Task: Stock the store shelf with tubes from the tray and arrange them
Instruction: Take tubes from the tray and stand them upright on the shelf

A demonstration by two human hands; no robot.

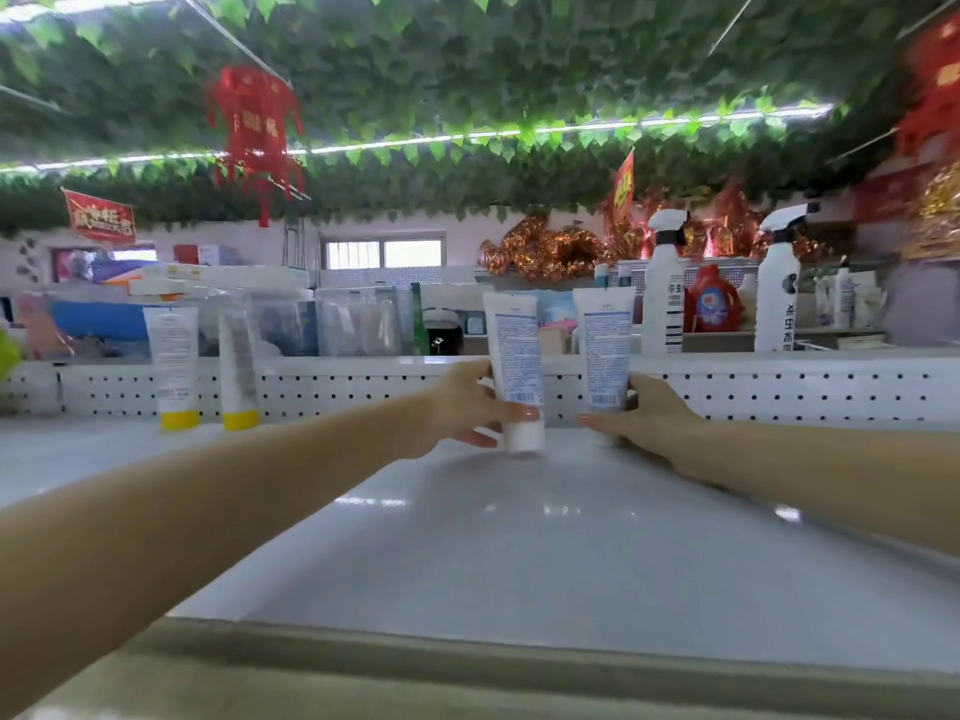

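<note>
head: four tubes (514, 350) (605, 345) (173, 356) (239, 361) (two in hands (467, 407) (649, 413))

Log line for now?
left hand: grips left white-cap tube | right hand: grips right white-cap tube | both upright on shelf

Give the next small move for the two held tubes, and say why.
Probably slide both back toward the perforated rail. The left hand grips one white-capped tube, the right hand the other tube; both stand upright, slightly forward of the yellow-capped tubes lined along that rail.
</note>
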